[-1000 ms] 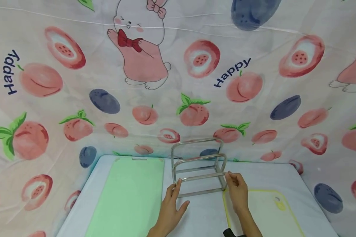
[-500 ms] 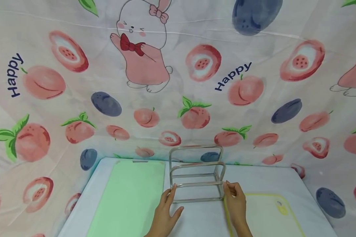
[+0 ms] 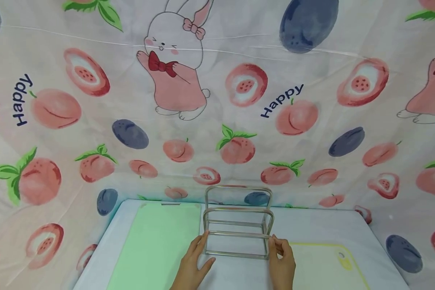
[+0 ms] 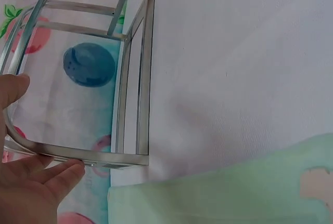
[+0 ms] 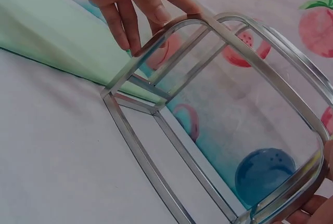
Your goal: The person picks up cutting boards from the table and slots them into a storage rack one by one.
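Observation:
A silver metal rack (image 3: 239,234) of bent bars with rounded hoops stands on the white cloth near the back wall. At its left front corner, my left hand (image 3: 193,262) touches the bar with straight fingers, its thumb spread away. In the left wrist view, those fingers (image 4: 60,177) lie along the outside of the rack's side bar (image 4: 104,157). On the opposite front corner, my right hand (image 3: 282,259) pinches the bar between thumb and curled fingers. Only part of the right hand (image 5: 312,211) shows at the right wrist view's lower right edge.
A green board (image 3: 156,245) lies flat left of the rack. To the right lies a pale cutting board (image 3: 319,266) with a yellow rim. A fruit-and-rabbit patterned cloth (image 3: 239,121) hangs close behind the rack.
The rack has shifted toward me and slightly left, away from the yellow-rimmed board, and its slanted front now sits nearly level. Both hands moved with it. The head view tilted up a little.

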Demonstrator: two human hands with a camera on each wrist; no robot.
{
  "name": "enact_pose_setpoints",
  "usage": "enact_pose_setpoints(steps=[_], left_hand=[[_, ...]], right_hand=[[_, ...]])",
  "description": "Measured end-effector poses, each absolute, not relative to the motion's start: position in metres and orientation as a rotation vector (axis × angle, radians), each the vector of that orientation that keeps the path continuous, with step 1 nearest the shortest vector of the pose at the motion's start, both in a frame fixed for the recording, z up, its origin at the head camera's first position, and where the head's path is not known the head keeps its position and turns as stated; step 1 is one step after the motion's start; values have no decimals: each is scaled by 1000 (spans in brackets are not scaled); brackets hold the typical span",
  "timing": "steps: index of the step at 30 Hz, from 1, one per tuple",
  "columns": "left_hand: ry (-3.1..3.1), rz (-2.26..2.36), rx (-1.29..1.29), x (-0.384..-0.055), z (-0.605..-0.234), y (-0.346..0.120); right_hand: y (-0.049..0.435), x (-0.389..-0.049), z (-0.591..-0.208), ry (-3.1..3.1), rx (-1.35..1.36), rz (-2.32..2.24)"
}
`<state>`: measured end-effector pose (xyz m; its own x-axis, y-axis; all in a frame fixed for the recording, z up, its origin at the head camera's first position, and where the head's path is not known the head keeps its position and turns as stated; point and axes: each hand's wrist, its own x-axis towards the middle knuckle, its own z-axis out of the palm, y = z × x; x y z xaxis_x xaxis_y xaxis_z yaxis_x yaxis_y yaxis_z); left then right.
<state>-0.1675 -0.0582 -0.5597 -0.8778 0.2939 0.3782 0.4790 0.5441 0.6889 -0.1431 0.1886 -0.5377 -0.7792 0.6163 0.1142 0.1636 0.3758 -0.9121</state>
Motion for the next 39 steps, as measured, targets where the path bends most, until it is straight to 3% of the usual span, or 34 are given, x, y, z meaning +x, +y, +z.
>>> enact_pose_setpoints(steps=[17,28,35,39], left_hand=[[-2523,-1176,-631,-164,-566,-51],[-2473,-1346,-597,-170,-561,-65],[-2484,-1378,-331,-170,-560,-104],[-2578,-1327,-158,-176,-557,-139]], right_hand=[[202,-136,-552,-2231,-613,1375],[207,-126,-549,-2287,-464,1597],[193,-108,-552,-2102,-473,1655],[169,-103,-557,-2044,-303,1725]])
